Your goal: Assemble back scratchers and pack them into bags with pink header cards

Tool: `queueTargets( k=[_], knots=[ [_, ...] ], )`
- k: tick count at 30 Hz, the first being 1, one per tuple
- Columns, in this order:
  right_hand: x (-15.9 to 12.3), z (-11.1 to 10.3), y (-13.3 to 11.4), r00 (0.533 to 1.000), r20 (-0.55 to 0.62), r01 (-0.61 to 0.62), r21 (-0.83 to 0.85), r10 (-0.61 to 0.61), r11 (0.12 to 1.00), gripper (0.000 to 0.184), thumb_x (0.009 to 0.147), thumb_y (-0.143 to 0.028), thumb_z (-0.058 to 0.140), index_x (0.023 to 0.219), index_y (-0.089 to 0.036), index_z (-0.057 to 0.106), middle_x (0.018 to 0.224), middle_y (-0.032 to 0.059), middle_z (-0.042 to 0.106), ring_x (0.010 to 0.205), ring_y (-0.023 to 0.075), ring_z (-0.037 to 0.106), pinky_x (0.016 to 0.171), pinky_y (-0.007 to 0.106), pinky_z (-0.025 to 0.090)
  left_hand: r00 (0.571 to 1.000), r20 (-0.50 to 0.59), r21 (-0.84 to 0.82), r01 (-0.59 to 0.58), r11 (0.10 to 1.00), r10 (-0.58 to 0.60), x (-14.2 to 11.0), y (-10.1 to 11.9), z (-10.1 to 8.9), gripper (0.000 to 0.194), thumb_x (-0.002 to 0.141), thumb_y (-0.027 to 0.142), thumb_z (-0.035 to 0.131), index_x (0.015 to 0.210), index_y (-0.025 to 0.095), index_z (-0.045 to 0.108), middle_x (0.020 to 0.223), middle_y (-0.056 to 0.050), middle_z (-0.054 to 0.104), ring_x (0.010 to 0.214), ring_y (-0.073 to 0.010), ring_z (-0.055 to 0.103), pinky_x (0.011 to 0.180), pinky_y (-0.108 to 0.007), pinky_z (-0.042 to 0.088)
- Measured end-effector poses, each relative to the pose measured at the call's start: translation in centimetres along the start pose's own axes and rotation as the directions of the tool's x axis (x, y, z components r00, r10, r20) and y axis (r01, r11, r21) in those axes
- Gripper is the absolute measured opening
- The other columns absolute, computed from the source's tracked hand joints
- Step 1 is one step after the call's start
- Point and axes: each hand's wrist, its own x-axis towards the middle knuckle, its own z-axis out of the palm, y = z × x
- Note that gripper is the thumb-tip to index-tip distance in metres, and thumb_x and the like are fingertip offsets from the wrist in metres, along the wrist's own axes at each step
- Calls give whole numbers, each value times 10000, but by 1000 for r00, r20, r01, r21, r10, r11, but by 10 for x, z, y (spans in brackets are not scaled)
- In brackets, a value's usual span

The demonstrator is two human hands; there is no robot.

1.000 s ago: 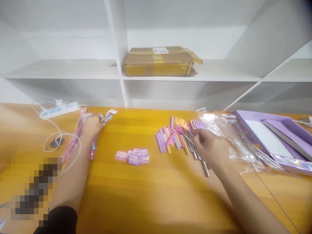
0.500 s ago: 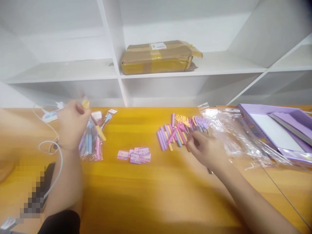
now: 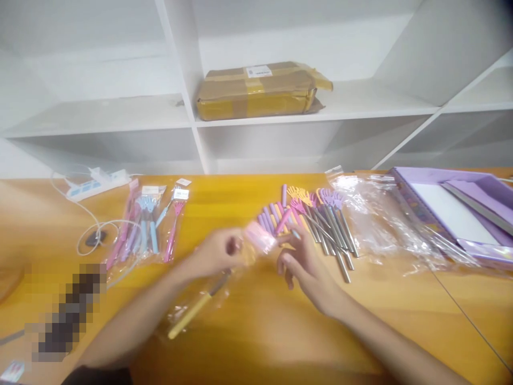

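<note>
My left hand (image 3: 220, 250) is closed on a yellow back scratcher (image 3: 190, 316) in a clear plastic bag, its handle slanting down to the left. Beside its fingers is a blurred pink card (image 3: 259, 238); I cannot tell whether it is inside the bag. My right hand (image 3: 306, 270) is just right of the card, fingers apart and no object visible in them. Behind it lie loose back scratcher heads with metal rods (image 3: 339, 230) and several coloured handle tubes (image 3: 264, 219).
Bagged back scratchers (image 3: 148, 230) lie at the left by a white power strip (image 3: 98, 184) and cable. Clear plastic bags (image 3: 368, 214) and a purple box (image 3: 417, 198) are at the right. A taped cardboard parcel (image 3: 256, 99) sits on the white shelf behind.
My left hand has moved right and toward me with the bagged yellow back scratcher. My right hand has shifted slightly left and down from the loose pile, its fingers now spread. The pink card is now raised between them.
</note>
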Motion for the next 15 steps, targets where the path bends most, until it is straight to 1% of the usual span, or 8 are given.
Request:
queueTargets(
  k=[1, 3, 5, 7, 9, 11, 13, 15],
  knots=[
    [-5, 6, 11, 998, 12, -60, 54, 59, 997, 438, 1086, -500, 562, 1442, -309, 392, 1030, 31, 635, 602, 123, 600, 430, 229, 480, 996, 87, -42, 17, 999, -14, 2, -10, 25, 151, 731, 137, 661, 871, 187, 631, 726, 52, 539, 632, -97, 476, 570, -230, 340],
    [-14, 11, 33, 988, 28, -153, 120, 151, 981, 365, 1082, -521, 569, 1322, -261, 479, 848, -20, 593, 513, 97, 530, 421, 213, 457, 994, 98, -130, 51, 990, -38, 3, -27, 65, 237, 731, 112, 659, 956, 183, 634, 715, 63, 514, 615, -92, 447, 554, -220, 316],
    [-21, 11, 48, 979, 38, -203, 180, 199, 963, 368, 1080, -537, 569, 1294, -242, 510, 817, -21, 583, 535, 103, 543, 464, 224, 492, 993, 110, -210, 74, 975, -52, 1, -38, 88, 271, 747, 91, 637, 996, 189, 596, 702, 76, 512, 588, -85, 426, 535, -212, 291],
    [-25, 7, 54, 981, 28, -193, 252, 192, 948, 405, 1083, -571, 538, 1327, -248, 514, 923, 20, 618, 636, 134, 607, 537, 263, 554, 990, 130, -262, 83, 962, -50, -3, -43, 97, 268, 782, 79, 603, 1015, 203, 554, 690, 83, 548, 556, -83, 433, 524, -207, 291],
    [-27, 4, 53, 990, 38, -141, 290, 136, 946, 454, 1082, -608, 510, 1380, -265, 499, 1023, 50, 623, 717, 165, 642, 579, 299, 585, 990, 130, -266, 82, 960, -49, -6, -42, 97, 256, 834, 77, 559, 1052, 209, 547, 701, 76, 608, 534, -89, 470, 527, -207, 326],
    [-26, 3, 49, 996, 72, -78, 282, 60, 956, 506, 1070, -639, 513, 1426, -281, 477, 1055, 63, 618, 755, 185, 650, 587, 315, 587, 992, 111, -239, 81, 968, -56, -7, -38, 95, 215, 905, 101, 512, 1083, 209, 567, 744, 53, 666, 533, -97, 512, 544, -214, 372],
    [-25, 4, 46, 995, 98, -40, 258, 15, 965, 511, 1058, -623, 560, 1435, -289, 470, 1060, 63, 618, 760, 183, 646, 603, 317, 585, 993, 108, -221, 75, 972, -52, -7, -37, 93, 148, 995, 171, 475, 1081, 207, 590, 802, 26, 703, 559, -103, 546, 571, -221, 407],
    [-23, 5, 47, 998, 59, -29, 216, 17, 976, 447, 1050, -548, 627, 1391, -293, 488, 1076, 57, 628, 721, 155, 624, 590, 292, 560, 990, 132, -205, 68, 976, -41, -6, -38, 92, 154, 1060, 294, 483, 1038, 202, 605, 792, 17, 685, 587, -109, 558, 584, -222, 416]
  ],
)
